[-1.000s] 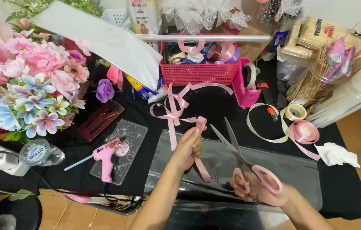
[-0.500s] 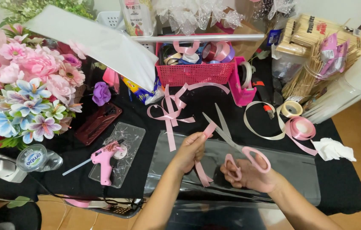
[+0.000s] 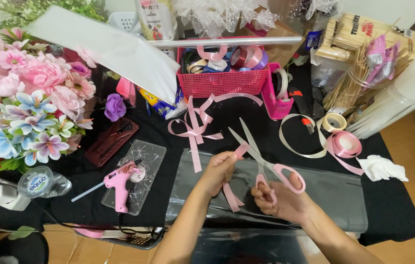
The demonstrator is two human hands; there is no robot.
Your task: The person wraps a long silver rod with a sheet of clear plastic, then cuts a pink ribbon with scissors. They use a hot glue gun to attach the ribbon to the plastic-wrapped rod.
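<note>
Pink ribbon [image 3: 237,152] pinched in left hand [image 3: 219,171]; right hand [image 3: 281,195] grips scissors [image 3: 261,159] (blades open).

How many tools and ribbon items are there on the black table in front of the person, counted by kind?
Scissors, in the right hand: 1
Ribbon strip, in the left hand: 1
Pink glue gun: 1
Pink ribbon roll: 1
Tape roll: 1
Total: 5
</note>
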